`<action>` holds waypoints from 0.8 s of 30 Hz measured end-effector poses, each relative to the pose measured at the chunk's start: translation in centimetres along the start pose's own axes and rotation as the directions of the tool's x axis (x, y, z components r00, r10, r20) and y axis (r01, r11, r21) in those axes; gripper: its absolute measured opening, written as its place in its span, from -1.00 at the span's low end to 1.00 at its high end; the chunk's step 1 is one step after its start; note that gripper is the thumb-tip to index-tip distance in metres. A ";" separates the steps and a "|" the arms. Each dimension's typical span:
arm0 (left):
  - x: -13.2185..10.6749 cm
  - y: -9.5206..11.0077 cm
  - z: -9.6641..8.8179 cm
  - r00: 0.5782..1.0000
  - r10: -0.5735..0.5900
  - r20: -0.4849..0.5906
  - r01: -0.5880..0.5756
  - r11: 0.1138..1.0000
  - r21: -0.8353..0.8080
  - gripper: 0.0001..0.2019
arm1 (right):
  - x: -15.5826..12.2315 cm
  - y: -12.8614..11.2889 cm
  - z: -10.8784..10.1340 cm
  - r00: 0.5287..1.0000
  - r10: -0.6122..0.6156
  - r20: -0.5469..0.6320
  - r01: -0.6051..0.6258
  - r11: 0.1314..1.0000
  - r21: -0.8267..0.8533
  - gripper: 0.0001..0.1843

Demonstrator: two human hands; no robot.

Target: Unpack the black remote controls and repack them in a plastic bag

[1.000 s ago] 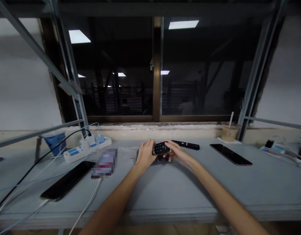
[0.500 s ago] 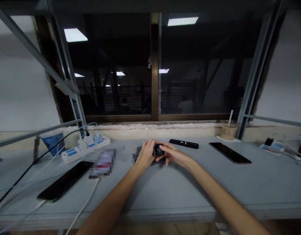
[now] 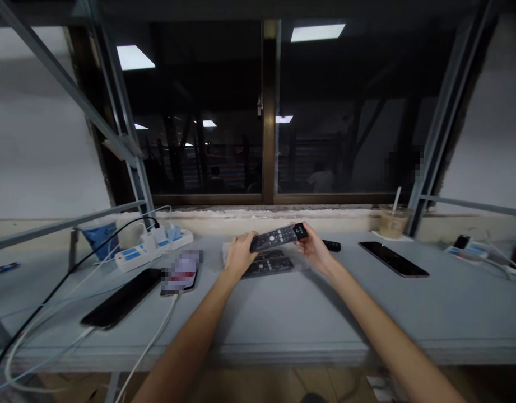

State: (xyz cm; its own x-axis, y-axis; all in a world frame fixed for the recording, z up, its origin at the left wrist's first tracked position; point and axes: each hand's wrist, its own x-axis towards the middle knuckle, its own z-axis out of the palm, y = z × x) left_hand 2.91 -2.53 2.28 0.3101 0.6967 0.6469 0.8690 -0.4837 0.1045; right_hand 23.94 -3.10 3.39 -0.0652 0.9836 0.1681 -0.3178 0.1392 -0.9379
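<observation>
A black remote control [image 3: 274,238] is held up above the table, tilted with its right end higher. Most of it looks hazy, as if inside a clear plastic sleeve, while its right end is darker and sharper. My left hand [image 3: 241,253] is closed around the left end. At the right end, my right hand [image 3: 314,245] pinches it between thumb and fingers. Beneath, more dark remotes [image 3: 269,266] in clear plastic lie on the table. Behind my right hand, another black remote [image 3: 332,245] is partly hidden.
Two phones, a dark one [image 3: 122,299] and one with a lit screen [image 3: 182,272], lie left with charging cables. Behind them are a white power strip [image 3: 134,256] and a blue cup [image 3: 98,238]. To the right are a dark phone [image 3: 393,259] and a drink cup with a straw [image 3: 393,223].
My hands have moved apart along the remote, which is now raised and shown lengthwise. The plastic-wrapped remotes beneath have come into view. The camera view has shifted slightly.
</observation>
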 end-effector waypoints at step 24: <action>0.0 0.8 -0.4 0.988 0.123 -0.096 -0.128 0.991 -0.043 -0.66 | 0.2 0.7 -0.6 1.000 0.013 0.013 -0.012 0.998 -0.054 -0.58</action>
State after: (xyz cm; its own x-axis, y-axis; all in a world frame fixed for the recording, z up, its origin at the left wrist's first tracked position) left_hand 3.43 -3.11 2.68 0.3763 0.5777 0.7243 0.8047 -0.5912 0.0535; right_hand 24.30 -2.75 2.60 -0.0814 0.9838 0.1600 -0.2655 0.1333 -0.9549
